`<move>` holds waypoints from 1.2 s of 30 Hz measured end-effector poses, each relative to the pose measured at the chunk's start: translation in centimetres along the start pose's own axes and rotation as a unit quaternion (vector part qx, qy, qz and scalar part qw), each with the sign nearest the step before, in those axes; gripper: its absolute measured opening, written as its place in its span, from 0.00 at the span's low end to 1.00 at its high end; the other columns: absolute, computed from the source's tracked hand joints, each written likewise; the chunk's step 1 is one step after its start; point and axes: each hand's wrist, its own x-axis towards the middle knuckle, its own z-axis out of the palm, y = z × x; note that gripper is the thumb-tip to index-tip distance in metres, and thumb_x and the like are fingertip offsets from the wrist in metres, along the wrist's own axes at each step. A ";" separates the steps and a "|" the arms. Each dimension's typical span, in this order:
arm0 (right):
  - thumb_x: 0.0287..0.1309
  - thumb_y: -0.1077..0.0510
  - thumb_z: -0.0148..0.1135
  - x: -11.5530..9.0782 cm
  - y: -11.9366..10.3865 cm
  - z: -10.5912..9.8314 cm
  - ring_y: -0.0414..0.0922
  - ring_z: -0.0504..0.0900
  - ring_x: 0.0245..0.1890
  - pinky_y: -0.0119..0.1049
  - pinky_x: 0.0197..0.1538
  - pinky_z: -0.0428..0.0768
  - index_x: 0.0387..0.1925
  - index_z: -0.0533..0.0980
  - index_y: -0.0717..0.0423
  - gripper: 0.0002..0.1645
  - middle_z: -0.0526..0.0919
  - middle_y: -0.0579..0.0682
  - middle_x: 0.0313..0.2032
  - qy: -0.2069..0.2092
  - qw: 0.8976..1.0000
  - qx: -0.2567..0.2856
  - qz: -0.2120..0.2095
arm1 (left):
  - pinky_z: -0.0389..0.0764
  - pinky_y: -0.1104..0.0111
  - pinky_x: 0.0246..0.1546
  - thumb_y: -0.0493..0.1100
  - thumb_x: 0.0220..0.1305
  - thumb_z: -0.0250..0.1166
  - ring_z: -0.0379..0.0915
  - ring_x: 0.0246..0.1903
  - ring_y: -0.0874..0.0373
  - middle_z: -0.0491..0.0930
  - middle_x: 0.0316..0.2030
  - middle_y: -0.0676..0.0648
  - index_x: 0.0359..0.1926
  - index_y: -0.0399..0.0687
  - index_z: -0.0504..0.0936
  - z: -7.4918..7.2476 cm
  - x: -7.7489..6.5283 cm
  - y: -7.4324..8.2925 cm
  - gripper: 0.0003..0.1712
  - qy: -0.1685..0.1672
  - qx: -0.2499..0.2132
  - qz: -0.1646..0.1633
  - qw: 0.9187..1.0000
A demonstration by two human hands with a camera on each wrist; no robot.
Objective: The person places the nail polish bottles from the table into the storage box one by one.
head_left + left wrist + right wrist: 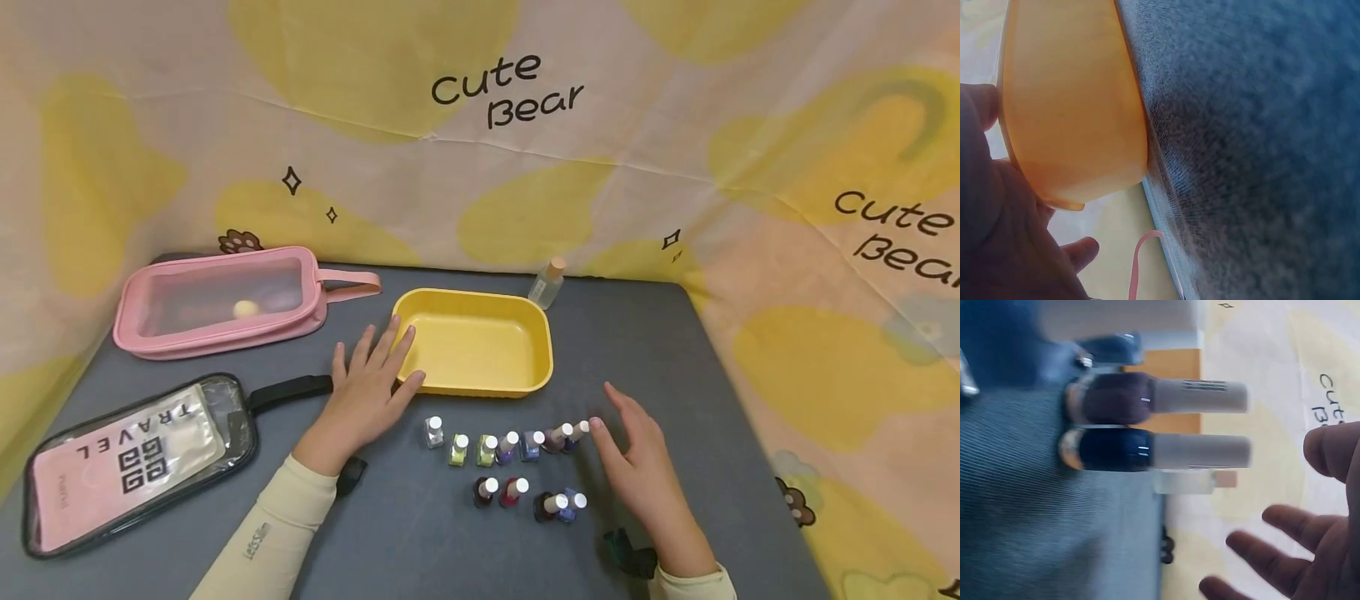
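Note:
My left hand (363, 404) lies spread at the left end of a yellow tub (472, 342), fingertips over its rim; in the left wrist view the fingers touch the tub's outer wall (1075, 106). With thumb and fingers apart, my right hand (641, 458) hovers just right of the nail polish bottles, holding nothing. Closest to it stand a dark blue nail polish (1113, 449) and a mauve one (1116, 400), white caps up. Their row continues left with blue, purple, lime green and clear bottles (434, 432). Nearer me stand a red nail polish (513, 492), dark ones and a blue one.
A pink zip bag (217, 296) lies at the back left, holding something pale. In front of it is a clear black-edged travel bag (135, 467). A small bottle with a peach cap (546, 287) stands behind the tub, by the patterned cloth backdrop (375, 100).

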 end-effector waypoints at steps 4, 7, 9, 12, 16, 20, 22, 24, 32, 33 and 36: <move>0.77 0.50 0.63 -0.6 0.3 0.8 0.65 0.67 0.72 0.69 0.70 0.62 0.74 0.73 0.57 0.31 0.74 0.61 0.72 0.000 1.000 0.013 0.024 | 0.27 0.31 0.73 0.67 0.82 0.48 0.32 0.82 0.35 0.40 0.86 0.48 0.87 0.55 0.50 0.1 0.0 -0.1 0.44 -0.001 -0.007 -0.002 1.000; 0.75 0.51 0.66 -0.8 0.4 1.4 0.62 0.71 0.70 0.67 0.69 0.65 0.70 0.78 0.55 0.27 0.80 0.57 0.67 0.004 0.999 0.020 0.033 | 0.27 0.31 0.72 0.67 0.82 0.48 0.33 0.82 0.35 0.40 0.86 0.47 0.87 0.54 0.50 0.3 0.0 -0.1 0.44 -0.001 -0.011 -0.004 1.000; 0.73 0.53 0.68 -0.9 0.5 1.7 0.61 0.75 0.67 0.66 0.68 0.68 0.66 0.81 0.55 0.24 0.83 0.56 0.64 0.012 0.999 0.021 0.029 | 0.27 0.30 0.72 0.67 0.82 0.49 0.33 0.82 0.35 0.40 0.86 0.47 0.87 0.54 0.50 0.3 0.0 -0.1 0.44 -0.001 -0.012 -0.005 1.000; 0.71 0.57 0.70 -0.9 0.6 2.1 0.59 0.79 0.63 0.64 0.65 0.72 0.62 0.84 0.55 0.21 0.85 0.56 0.60 0.022 0.999 0.028 0.016 | 0.28 0.30 0.72 0.67 0.81 0.49 0.35 0.82 0.35 0.41 0.85 0.47 0.87 0.54 0.51 0.4 0.0 -0.2 0.44 0.001 -0.012 -0.005 1.000; 0.71 0.59 0.70 -0.8 0.6 2.5 0.56 0.83 0.57 0.61 0.62 0.76 0.60 0.85 0.55 0.18 0.88 0.54 0.55 0.029 0.999 0.038 0.013 | 0.30 0.30 0.72 0.67 0.81 0.49 0.35 0.82 0.35 0.41 0.86 0.48 0.86 0.55 0.51 0.3 0.0 -0.2 0.44 0.002 -0.013 -0.004 1.000; 0.72 0.59 0.69 -0.6 0.6 2.6 0.56 0.85 0.56 0.61 0.61 0.78 0.58 0.84 0.55 0.15 0.89 0.54 0.52 0.034 0.998 0.049 0.022 | 0.30 0.30 0.72 0.66 0.81 0.50 0.36 0.82 0.35 0.41 0.86 0.48 0.86 0.56 0.52 0.2 0.0 -0.2 0.43 0.003 -0.016 -0.002 1.000; 0.73 0.59 0.68 -0.5 0.5 2.5 0.57 0.85 0.56 0.61 0.61 0.79 0.57 0.84 0.56 0.15 0.88 0.54 0.52 0.032 0.998 0.048 0.032 | 0.31 0.30 0.72 0.67 0.81 0.50 0.37 0.81 0.35 0.42 0.85 0.48 0.86 0.57 0.52 0.2 0.0 -0.1 0.43 0.003 -0.013 -0.002 1.000; 0.73 0.58 0.68 -0.3 0.5 2.2 0.57 0.85 0.57 0.61 0.61 0.79 0.57 0.83 0.56 0.15 0.88 0.56 0.53 0.025 0.998 0.043 0.046 | 0.31 0.30 0.72 0.66 0.81 0.50 0.37 0.81 0.35 0.42 0.85 0.48 0.86 0.57 0.53 0.1 0.0 0.0 0.42 0.004 -0.012 -0.002 1.000; 0.78 0.53 0.63 0.9 -0.4 -1.4 0.59 0.83 0.58 0.61 0.61 0.80 0.61 0.80 0.57 0.18 0.86 0.61 0.56 0.015 0.997 0.009 0.079 | 0.31 0.31 0.73 0.66 0.81 0.51 0.38 0.81 0.35 0.43 0.85 0.48 0.86 0.59 0.55 0.0 0.0 -0.1 0.41 0.000 -0.012 -0.006 1.000; 0.78 0.52 0.62 1.3 -0.6 -1.9 0.59 0.83 0.58 0.61 0.61 0.80 0.60 0.80 0.58 0.18 0.86 0.61 0.56 0.018 0.998 0.002 0.067 | 0.30 0.31 0.73 0.66 0.81 0.51 0.38 0.81 0.35 0.43 0.85 0.48 0.86 0.59 0.55 0.0 0.0 -0.1 0.41 0.000 -0.013 -0.006 1.000; 0.78 0.51 0.63 3.2 -1.6 -3.1 0.57 0.85 0.56 0.60 0.58 0.81 0.59 0.80 0.58 0.19 0.87 0.59 0.52 0.024 0.999 -0.017 0.021 | 0.30 0.31 0.73 0.66 0.81 0.51 0.37 0.82 0.35 0.43 0.85 0.48 0.86 0.59 0.54 -0.1 0.0 -0.1 0.42 -0.002 -0.011 -0.005 1.000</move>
